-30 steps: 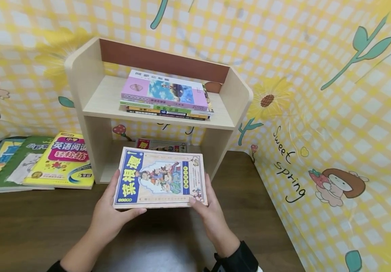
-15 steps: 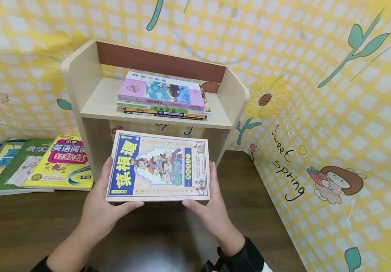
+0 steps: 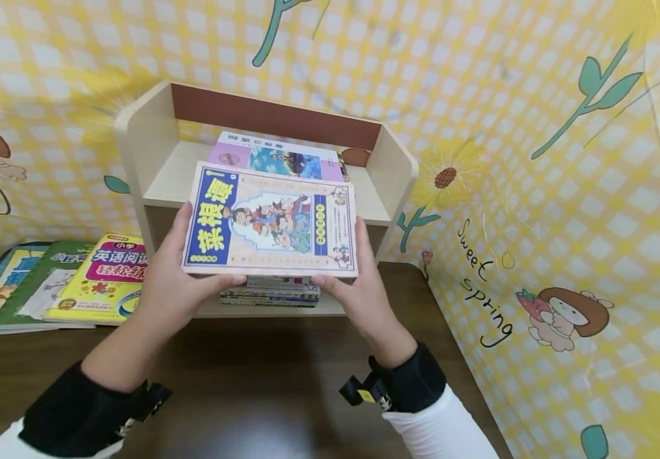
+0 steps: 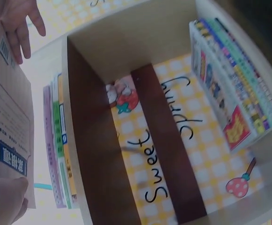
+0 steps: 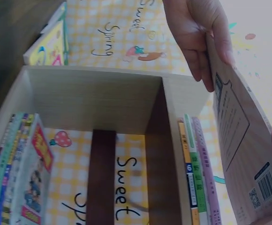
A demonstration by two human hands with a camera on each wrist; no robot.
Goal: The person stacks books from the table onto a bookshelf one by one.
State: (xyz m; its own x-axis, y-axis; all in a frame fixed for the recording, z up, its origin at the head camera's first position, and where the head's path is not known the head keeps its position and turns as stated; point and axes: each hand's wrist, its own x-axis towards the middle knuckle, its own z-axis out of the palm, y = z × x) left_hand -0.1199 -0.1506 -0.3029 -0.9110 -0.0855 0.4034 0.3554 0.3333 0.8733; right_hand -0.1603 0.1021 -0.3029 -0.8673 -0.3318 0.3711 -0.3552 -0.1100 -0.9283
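Note:
My left hand [image 3: 169, 280] grips the left end of a comic book [image 3: 272, 220] with a blue title band and a cartoon group on its cover. The right hand [image 3: 364, 290] holds its other end, both thumbs along the near edge. The book lies cover up, level with the upper shelf, and overlaps the pink-topped stack of books [image 3: 284, 159] there in the head view. Its pale back cover [image 5: 234, 122] with a barcode shows in the right wrist view.
A two-tier wooden bookshelf [image 3: 143, 137] stands on the dark table [image 3: 250, 376] against a yellow checked cloth [image 3: 479, 64]. More books [image 4: 234, 79] are stacked on its lower level. Several workbooks [image 3: 97, 280] lie left of it.
Both hands have raised the comic book from in front of the lower compartment to the upper shelf's height. The stack on the lower level has come into view beneath it.

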